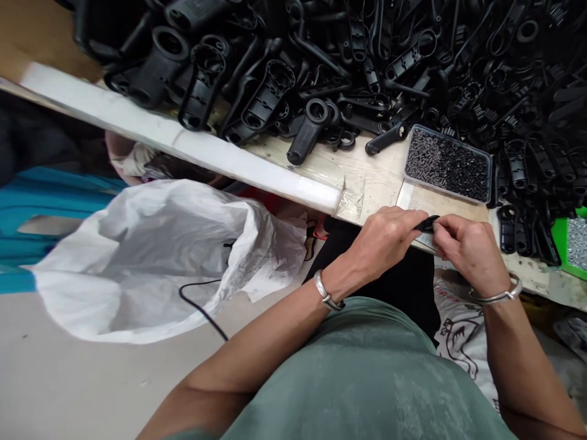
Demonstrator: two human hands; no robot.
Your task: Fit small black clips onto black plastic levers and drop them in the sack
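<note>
The person's left hand (387,237) and right hand (468,249) meet at the front edge of a wooden table (383,168). Between them lies a small black plastic part (427,225), the fingers of the left hand clamped on its left end and those of the right hand pinching its right end. Just beyond the hands stands a clear plastic box (444,189) of small dark pieces (452,160). A heap of black plastic housings (263,104) covers the rear of the table; a green tray (558,235) sits at far right. At left, a white foam strip (183,145) runs along the table edge, above an open white sack (68,287).
</note>
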